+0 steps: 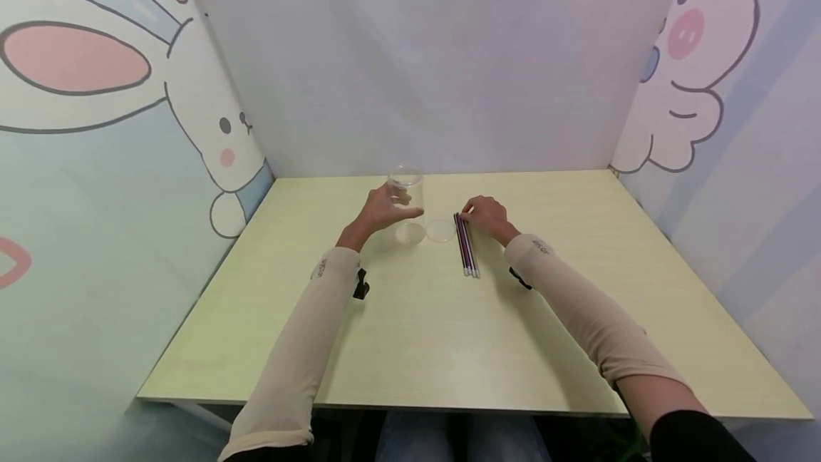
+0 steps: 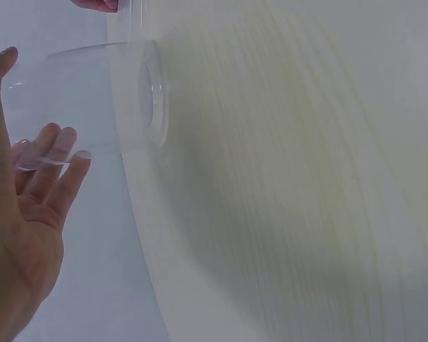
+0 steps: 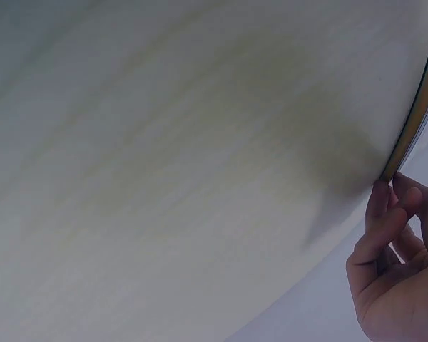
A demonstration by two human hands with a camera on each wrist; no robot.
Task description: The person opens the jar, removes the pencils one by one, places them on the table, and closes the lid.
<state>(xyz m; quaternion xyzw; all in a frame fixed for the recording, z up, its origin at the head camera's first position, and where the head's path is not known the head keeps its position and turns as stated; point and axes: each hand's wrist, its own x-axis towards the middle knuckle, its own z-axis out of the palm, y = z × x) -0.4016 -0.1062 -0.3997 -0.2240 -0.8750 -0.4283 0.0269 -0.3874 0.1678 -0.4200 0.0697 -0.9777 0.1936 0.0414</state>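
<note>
My left hand (image 1: 385, 209) grips a clear plastic jar (image 1: 417, 194), thumb on one side and fingers on the other. The jar stands upright, and its clear wall and base (image 2: 157, 92) show in the left wrist view. Just right of it lies a clear round lid (image 1: 441, 231). Several slim dark pencils (image 1: 466, 247) with pale near ends lie side by side right of the lid. My right hand (image 1: 486, 214) is at their far end. In the right wrist view its thumb and fingertips pinch the end of a pencil (image 3: 415, 117).
The pale yellow table (image 1: 410, 341) ends at a plain light wall (image 1: 423, 63) behind the jar. Side walls with cartoon animals (image 1: 212, 113) flank it. Both forearms wear beige sleeves (image 1: 314, 334).
</note>
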